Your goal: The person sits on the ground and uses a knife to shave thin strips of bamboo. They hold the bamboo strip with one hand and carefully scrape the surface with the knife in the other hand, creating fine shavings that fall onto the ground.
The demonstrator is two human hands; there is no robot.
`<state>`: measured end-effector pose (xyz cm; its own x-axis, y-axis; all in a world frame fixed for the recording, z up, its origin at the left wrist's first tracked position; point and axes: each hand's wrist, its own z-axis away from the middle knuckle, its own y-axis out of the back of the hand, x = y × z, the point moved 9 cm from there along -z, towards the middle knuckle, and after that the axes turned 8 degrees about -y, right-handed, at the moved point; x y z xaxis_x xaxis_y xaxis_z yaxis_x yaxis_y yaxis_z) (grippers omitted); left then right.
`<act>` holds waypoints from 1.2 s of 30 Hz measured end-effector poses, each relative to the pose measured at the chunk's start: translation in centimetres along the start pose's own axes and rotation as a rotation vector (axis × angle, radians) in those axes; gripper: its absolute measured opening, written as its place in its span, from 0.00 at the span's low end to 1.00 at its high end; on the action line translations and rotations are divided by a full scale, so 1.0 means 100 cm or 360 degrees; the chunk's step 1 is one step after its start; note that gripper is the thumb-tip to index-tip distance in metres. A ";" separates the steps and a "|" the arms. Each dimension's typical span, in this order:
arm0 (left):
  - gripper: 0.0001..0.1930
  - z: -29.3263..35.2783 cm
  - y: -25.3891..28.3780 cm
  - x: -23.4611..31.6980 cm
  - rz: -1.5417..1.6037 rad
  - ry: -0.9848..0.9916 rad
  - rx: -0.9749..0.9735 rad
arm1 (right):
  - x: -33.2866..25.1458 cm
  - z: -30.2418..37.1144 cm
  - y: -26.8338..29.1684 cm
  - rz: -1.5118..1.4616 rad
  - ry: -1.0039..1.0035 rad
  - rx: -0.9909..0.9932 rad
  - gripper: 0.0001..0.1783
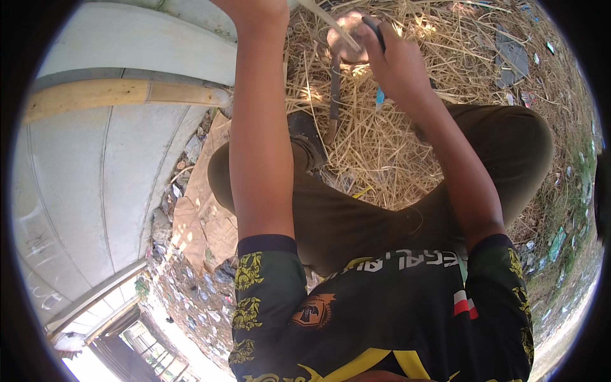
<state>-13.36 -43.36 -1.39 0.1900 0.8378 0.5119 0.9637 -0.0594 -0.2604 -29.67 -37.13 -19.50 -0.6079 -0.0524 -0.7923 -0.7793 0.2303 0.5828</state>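
Note:
My right hand [402, 67] is closed around a dark, narrow tool [374, 32], of which only a short curved part shows, so I cannot make out its kind. Just left of it, a pale bamboo-like strip [328, 22] slants down from the top edge, its lower end against a round, stump-like block [344, 32]. My left hand [258, 7] reaches the top edge, which cuts off its fingers; whether it holds the strip does not show. On the straw below the block lies a long knife [335, 89], its dark blade toward the block and its brownish handle toward me.
Loose straw-like strips [388, 149] cover the ground between my bent legs [509, 137]. A pale panel wall [83, 172] with a bamboo pole [121, 92] along it stands at left. Brown sheeting [203, 216] and litter lie beside my left leg. A flat grey piece [510, 57] lies far right.

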 end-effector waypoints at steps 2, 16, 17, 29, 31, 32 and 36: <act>0.29 0.000 -0.007 0.017 -0.0010 -0.0193 -0.0078 | -0.027 0.012 0.022 -0.0292 0.0078 0.0152 0.27; 0.26 0.002 0.035 -0.020 0.0440 0.0253 0.0091 | 0.120 0.012 -0.096 -0.1051 -0.1161 -0.0950 0.26; 0.26 0.001 0.065 -0.030 0.0668 0.0365 0.0164 | 0.098 0.023 -0.107 -0.1377 -0.1356 -0.1140 0.25; 0.27 0.012 0.042 -0.025 0.0506 0.0382 0.0133 | 0.088 0.014 -0.079 -0.0173 -0.0153 -0.0144 0.28; 0.27 0.012 0.037 -0.030 0.0489 0.0401 0.0160 | 0.125 0.005 -0.104 0.0224 -0.0325 -0.0380 0.30; 0.27 0.008 0.027 -0.005 0.0194 0.0216 0.0163 | 0.116 -0.001 -0.102 0.0173 -0.0381 -0.0457 0.31; 0.27 0.013 0.049 -0.034 0.0697 0.0494 0.0237 | 0.135 0.018 -0.120 -0.0822 -0.1184 -0.0921 0.32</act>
<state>-9.49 -45.74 -5.50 0.6349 0.5516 0.5410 0.7495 -0.2701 -0.6044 -28.24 -38.84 -37.56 -0.0915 0.6379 -0.7646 -0.9878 -0.1556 -0.0116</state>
